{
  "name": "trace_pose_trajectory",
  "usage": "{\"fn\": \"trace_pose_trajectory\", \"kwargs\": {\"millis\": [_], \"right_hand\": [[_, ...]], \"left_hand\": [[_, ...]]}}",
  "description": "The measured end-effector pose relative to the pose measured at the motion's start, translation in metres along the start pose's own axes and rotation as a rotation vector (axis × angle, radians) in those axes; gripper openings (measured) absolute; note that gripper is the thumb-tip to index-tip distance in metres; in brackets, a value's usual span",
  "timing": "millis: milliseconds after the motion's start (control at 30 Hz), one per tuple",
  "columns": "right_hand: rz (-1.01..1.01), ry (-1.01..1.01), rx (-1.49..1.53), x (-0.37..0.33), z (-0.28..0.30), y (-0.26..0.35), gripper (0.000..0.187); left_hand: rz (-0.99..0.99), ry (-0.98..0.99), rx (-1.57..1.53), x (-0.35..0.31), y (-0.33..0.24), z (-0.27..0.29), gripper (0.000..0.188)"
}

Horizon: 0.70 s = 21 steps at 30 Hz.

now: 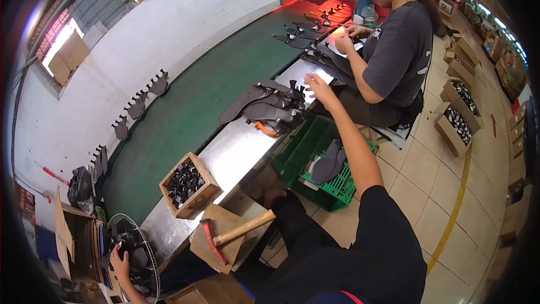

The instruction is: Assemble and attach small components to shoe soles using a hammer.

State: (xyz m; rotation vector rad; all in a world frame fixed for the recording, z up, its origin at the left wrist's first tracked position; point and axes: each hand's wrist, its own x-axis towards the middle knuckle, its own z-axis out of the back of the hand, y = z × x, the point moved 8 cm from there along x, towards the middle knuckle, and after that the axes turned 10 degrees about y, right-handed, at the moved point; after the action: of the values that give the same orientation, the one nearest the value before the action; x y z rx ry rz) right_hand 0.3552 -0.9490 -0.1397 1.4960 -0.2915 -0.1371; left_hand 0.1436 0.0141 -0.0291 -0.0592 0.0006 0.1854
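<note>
My right hand (318, 89) reaches out over the steel bench edge, fingers apart, just beyond a pile of grey sole-shaped pieces (247, 101) with black heel-like parts at their right ends. Whether it touches any of them I cannot tell. An orange curved thing (265, 129) pokes out of the pile. At the lower left my left hand (120, 263) has its fingers spread beside the wire guard of a fan (147, 250); nothing shows in it. Between my arms, a hammer (236, 233) with red head and wooden handle lies on a board (209, 247).
A wooden box (207, 183) of small black parts stands on the steel strip (233, 152). The green belt (169, 135) runs alongside, grey pieces along its far edge. Below sits a green crate (337, 194) with grey pieces. A co-worker (396, 50) sits at right, hands under a bright light.
</note>
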Motion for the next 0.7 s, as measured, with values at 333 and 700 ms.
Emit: {"fn": "trace_pose_trajectory", "kwargs": {"millis": [333,700], "right_hand": [[0.301,0.314,0.155,0.041,-0.037,0.06,0.047],[0.44,0.029,0.346,0.028,-0.002,0.167,0.045]], "left_hand": [[-0.003,0.12,0.06,-0.007,0.0,0.011,0.04],[0.103,0.208,-0.082,-0.005,0.014,0.013,0.053]]}}
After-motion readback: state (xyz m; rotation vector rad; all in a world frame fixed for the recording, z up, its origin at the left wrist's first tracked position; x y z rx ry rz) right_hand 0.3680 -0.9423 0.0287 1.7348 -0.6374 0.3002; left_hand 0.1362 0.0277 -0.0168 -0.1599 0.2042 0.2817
